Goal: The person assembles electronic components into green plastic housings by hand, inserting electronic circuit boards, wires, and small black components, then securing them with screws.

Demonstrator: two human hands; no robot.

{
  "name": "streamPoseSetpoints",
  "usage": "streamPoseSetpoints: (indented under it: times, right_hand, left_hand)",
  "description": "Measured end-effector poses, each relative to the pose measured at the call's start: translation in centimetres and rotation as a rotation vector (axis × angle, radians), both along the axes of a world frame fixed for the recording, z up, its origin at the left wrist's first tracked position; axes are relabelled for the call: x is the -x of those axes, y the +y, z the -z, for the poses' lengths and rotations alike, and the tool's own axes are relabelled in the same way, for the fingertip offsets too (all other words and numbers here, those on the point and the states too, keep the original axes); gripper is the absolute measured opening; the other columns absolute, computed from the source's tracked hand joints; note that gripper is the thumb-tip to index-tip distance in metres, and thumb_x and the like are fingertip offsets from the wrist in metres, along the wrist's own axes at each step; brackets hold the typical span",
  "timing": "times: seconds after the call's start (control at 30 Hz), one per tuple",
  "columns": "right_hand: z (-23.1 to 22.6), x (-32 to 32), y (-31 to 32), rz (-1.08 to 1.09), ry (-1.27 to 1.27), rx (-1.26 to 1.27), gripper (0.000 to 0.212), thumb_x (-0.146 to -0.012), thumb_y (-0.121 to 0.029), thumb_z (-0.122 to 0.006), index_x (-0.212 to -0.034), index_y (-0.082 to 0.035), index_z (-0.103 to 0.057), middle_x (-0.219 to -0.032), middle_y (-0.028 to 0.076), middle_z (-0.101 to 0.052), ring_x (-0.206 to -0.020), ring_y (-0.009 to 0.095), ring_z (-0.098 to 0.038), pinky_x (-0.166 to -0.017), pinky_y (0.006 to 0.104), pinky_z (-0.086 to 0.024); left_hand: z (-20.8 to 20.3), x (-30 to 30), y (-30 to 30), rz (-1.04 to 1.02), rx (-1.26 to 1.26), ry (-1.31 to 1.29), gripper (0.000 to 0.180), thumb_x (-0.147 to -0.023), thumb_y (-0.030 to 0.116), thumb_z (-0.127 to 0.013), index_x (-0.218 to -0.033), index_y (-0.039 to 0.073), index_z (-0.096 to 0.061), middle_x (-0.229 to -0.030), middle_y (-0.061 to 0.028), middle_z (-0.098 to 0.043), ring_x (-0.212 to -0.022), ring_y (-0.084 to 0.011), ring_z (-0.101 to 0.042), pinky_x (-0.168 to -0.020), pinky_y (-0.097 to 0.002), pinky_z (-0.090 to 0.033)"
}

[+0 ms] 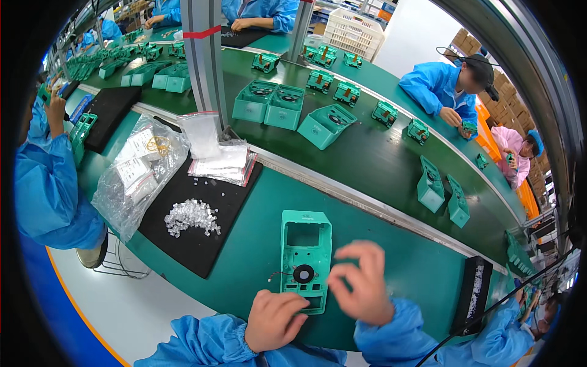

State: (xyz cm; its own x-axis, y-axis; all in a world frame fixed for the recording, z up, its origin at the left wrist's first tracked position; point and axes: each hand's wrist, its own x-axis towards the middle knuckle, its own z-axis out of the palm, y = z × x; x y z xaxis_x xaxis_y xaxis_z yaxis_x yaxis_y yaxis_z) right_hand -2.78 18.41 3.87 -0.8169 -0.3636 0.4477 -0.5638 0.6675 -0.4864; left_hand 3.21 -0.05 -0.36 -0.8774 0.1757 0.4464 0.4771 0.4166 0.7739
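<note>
A green plastic housing [324,244] lies on the bench before me, with a large rectangular opening at its far end. A round black speaker [304,274] with a pale centre sits in its lower half, and a thin wire with a small white connector [271,279] trails off to the left. My left hand [275,321] is closed on the housing's near left corner, forefinger over the small window and thumb below the edge. Just right of the housing, my right hand [364,284] is raised, fingers bent and apart; nothing shows in it.
Small clear pieces [191,217] lie heaped on a black mat [211,248] at left, beside plastic bags [143,165]. Past a metal rail, a belt [367,156] carries green housings and assemblies. A metal post [205,67] rises ahead. A black tray [474,293] stands right; co-workers sit around.
</note>
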Motion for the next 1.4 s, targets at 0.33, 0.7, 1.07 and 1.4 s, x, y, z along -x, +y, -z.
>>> streamPoseSetpoints:
  times: [0.33,0.7,1.07,1.4]
  right_hand:
    - [1.3,5.7,-1.7,-0.152,-0.189,-0.551,0.011,-0.075,-0.016,-0.065,-0.069,-0.009,-0.061,-0.137,0.004,-0.033,-0.134,0.039,-0.016,-0.090,0.0766,-0.021]
    - [1.5,5.2,-3.1,-0.025,-0.216,-0.552,0.012,-0.074,-0.014,-0.064,-0.066,-0.007,-0.061,-0.134,0.001,-0.036,-0.128,0.038,-0.026,-0.093,0.0724,-0.023]
    - [2.2,5.7,-3.5,0.093,-0.309,-0.497,0.009,-0.069,-0.010,-0.066,-0.066,-0.008,-0.058,-0.128,0.004,-0.042,-0.117,0.034,-0.039,-0.094,0.0658,-0.026]
    - [2.0,5.9,-3.1,0.067,-0.320,-0.468,0.027,-0.063,-0.018,-0.076,-0.084,-0.014,-0.061,-0.124,0.005,-0.042,-0.108,0.031,-0.044,-0.095,0.0567,-0.029]
  left_hand:
    - [3.6,-1.7,0.5,0.329,0.470,0.107,0.037,-0.081,0.012,-0.053,-0.115,-0.001,-0.056,-0.130,-0.0123,-0.049,-0.112,-0.0228,-0.053,-0.099,-0.0371,-0.038]
    - [3.6,-1.3,0.3,0.318,0.496,0.128,0.041,-0.077,0.018,-0.063,-0.115,0.003,-0.058,-0.126,-0.0079,-0.053,-0.105,-0.0203,-0.056,-0.099,-0.0364,-0.037]
    - [3.3,-0.9,0.1,0.336,0.441,0.065,0.042,-0.078,0.015,-0.061,-0.117,0.003,-0.056,-0.126,-0.0084,-0.053,-0.106,-0.0223,-0.055,-0.099,-0.0379,-0.037]
    - [3.3,0.8,-2.5,0.481,0.372,0.049,0.037,-0.079,0.013,-0.061,-0.114,0.000,-0.055,-0.124,-0.0134,-0.052,-0.103,-0.0246,-0.055,-0.095,-0.0390,-0.039]
